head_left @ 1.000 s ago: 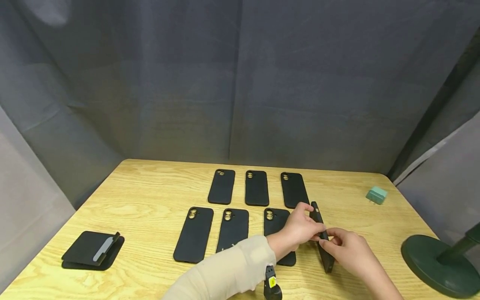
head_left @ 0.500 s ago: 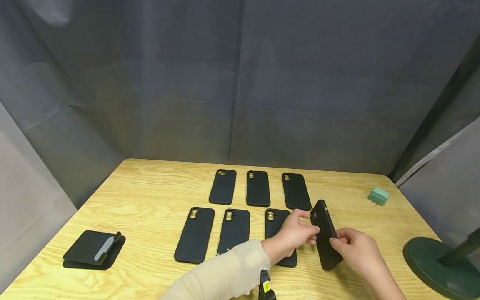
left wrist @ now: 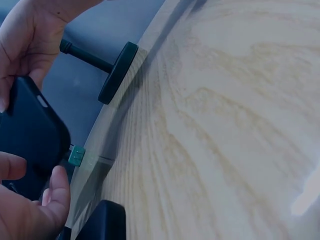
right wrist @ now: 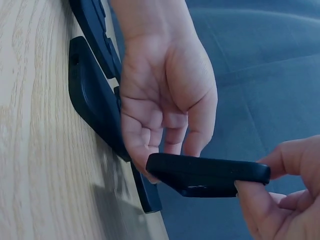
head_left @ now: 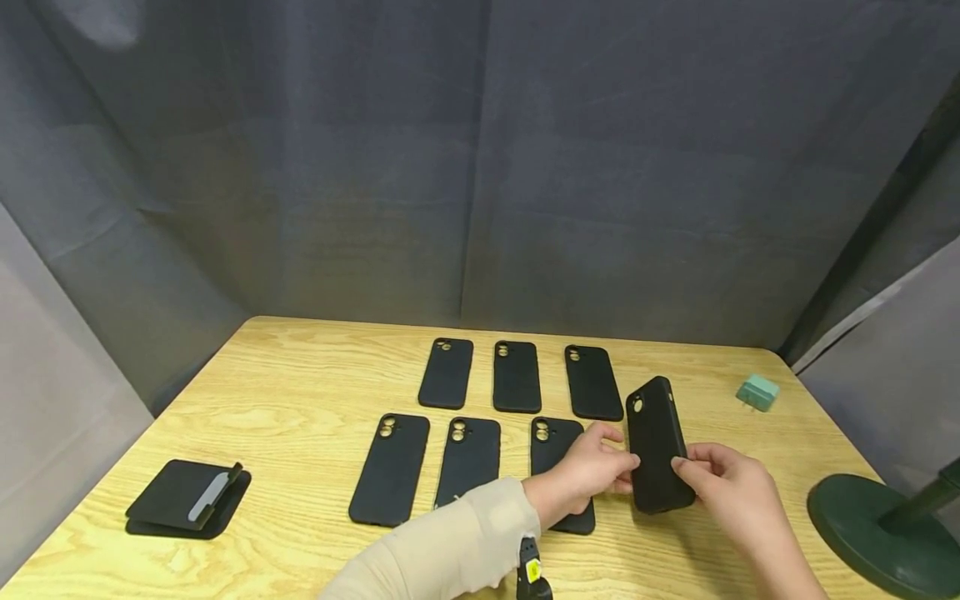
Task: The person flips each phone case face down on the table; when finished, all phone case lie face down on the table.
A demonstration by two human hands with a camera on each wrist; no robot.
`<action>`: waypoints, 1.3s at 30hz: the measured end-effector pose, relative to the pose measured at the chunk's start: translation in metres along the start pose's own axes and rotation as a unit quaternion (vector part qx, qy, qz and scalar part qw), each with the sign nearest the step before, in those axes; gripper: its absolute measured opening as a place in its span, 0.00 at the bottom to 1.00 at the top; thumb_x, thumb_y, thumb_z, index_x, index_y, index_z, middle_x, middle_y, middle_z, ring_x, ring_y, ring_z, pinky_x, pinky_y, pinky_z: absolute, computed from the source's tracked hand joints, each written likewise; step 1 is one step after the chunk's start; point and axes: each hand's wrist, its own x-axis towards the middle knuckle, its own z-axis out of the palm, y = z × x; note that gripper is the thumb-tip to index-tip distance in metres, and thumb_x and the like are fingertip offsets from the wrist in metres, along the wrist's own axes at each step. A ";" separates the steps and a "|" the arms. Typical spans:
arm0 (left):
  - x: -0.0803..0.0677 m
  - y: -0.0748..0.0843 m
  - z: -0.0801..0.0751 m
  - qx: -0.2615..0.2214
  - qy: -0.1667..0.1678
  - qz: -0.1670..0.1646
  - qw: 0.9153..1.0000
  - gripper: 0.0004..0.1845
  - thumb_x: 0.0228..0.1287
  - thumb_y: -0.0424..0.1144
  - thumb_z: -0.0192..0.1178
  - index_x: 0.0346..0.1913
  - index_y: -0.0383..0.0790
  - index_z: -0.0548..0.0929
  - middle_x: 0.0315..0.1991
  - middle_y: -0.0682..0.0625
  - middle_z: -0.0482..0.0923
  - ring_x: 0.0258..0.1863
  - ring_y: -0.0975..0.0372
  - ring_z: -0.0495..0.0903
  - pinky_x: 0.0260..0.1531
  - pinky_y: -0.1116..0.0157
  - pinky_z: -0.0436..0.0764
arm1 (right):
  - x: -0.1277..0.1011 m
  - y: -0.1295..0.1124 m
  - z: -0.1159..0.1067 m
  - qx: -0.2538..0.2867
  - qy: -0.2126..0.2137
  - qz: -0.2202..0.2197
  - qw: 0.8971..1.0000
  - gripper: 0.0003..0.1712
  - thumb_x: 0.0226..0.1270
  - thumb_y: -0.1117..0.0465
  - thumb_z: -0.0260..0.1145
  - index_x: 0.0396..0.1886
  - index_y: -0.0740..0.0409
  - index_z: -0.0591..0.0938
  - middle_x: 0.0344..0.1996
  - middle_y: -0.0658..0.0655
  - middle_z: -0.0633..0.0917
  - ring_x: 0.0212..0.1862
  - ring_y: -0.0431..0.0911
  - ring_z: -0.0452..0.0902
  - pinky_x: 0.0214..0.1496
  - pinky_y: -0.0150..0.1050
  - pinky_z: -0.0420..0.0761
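Note:
A black phone case [head_left: 654,454] is held tilted up above the right part of the wooden table, its camera cutout at the upper left. My right hand [head_left: 735,487] pinches its lower right side, thumb on the near face. At its left edge is my left hand [head_left: 588,473], thumb against the near face; in the right wrist view the left hand's fingers [right wrist: 140,155] reach around the case's end. Several similar black phone cases lie flat in two rows, one [head_left: 562,450] partly under my left hand and another [head_left: 592,382] just behind.
A folded black piece with a grey strip [head_left: 187,498] lies at the left of the table [head_left: 300,367]. At the right stand a green round base with a post [head_left: 862,517] and a small green block [head_left: 758,392]. A dark curtain [head_left: 375,167] hangs behind.
The phone case has turned from edge-on to broad face toward the head camera and has risen a little. My right hand has shifted slightly right and up; my left hand stays nearly in place.

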 end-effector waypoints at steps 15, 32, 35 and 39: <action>-0.005 -0.001 0.001 -0.015 -0.006 -0.024 1.000 0.19 0.53 0.22 0.60 0.45 0.40 0.68 0.27 0.47 0.75 0.19 0.63 0.74 0.26 0.66 0.81 | 0.014 0.020 -0.006 0.045 -0.031 0.015 0.998 0.27 0.68 0.57 0.54 0.56 0.78 0.69 0.39 0.63 0.82 0.32 0.37 0.77 0.34 0.36 0.80; -0.011 0.004 0.003 0.129 0.010 -0.044 0.991 0.26 0.49 0.20 0.63 0.49 0.38 0.66 0.29 0.46 0.71 0.22 0.54 0.80 0.27 0.62 0.81 | 0.034 0.048 0.006 0.019 -0.104 0.038 0.994 0.24 0.66 0.58 0.58 0.46 0.79 0.75 0.37 0.66 0.81 0.34 0.45 0.80 0.35 0.42 0.81; -0.012 0.005 0.002 0.196 0.009 -0.044 0.980 0.28 0.48 0.23 0.64 0.54 0.39 0.67 0.24 0.47 0.72 0.18 0.58 0.76 0.20 0.67 0.74 | 0.036 0.050 0.008 0.016 -0.110 0.045 0.993 0.24 0.65 0.58 0.59 0.46 0.79 0.75 0.39 0.67 0.80 0.36 0.45 0.79 0.36 0.43 0.81; -0.015 0.006 0.002 0.272 0.016 -0.035 0.962 0.32 0.47 0.26 0.66 0.58 0.39 0.68 0.21 0.48 0.73 0.15 0.61 0.71 0.18 0.69 0.68 | 0.037 0.052 0.011 0.011 -0.115 0.048 0.992 0.23 0.65 0.57 0.60 0.44 0.78 0.76 0.39 0.66 0.80 0.37 0.45 0.78 0.36 0.43 0.80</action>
